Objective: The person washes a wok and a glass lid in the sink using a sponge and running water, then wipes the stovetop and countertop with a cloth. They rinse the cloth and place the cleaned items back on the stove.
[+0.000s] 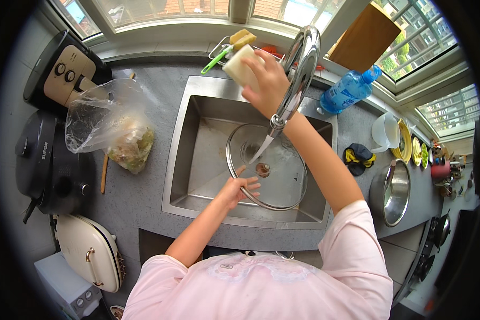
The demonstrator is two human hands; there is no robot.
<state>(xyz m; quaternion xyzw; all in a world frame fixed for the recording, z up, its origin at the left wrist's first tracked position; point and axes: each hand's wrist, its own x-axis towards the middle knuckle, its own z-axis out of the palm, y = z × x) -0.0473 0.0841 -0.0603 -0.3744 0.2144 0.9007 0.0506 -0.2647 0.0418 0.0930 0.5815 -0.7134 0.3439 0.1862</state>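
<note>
Under the running stream of the chrome faucet, a round glass pot lid with a metal rim is tilted in the stainless steel sink. My left hand holds the lid's rim at its lower left, fingers spread around it. Beyond the sink, my right hand has its fingers on a pale sponge. That sponge is beside a wire rack, where a yellow sponge and a green-handled brush rest. The lid's underside or top cannot be told apart.
A plastic bag of food and a wooden stick lie left, near an air fryer and a black cooker. Right are a blue detergent bottle, a black-yellow cloth item, a steel bowl and a plastic jug.
</note>
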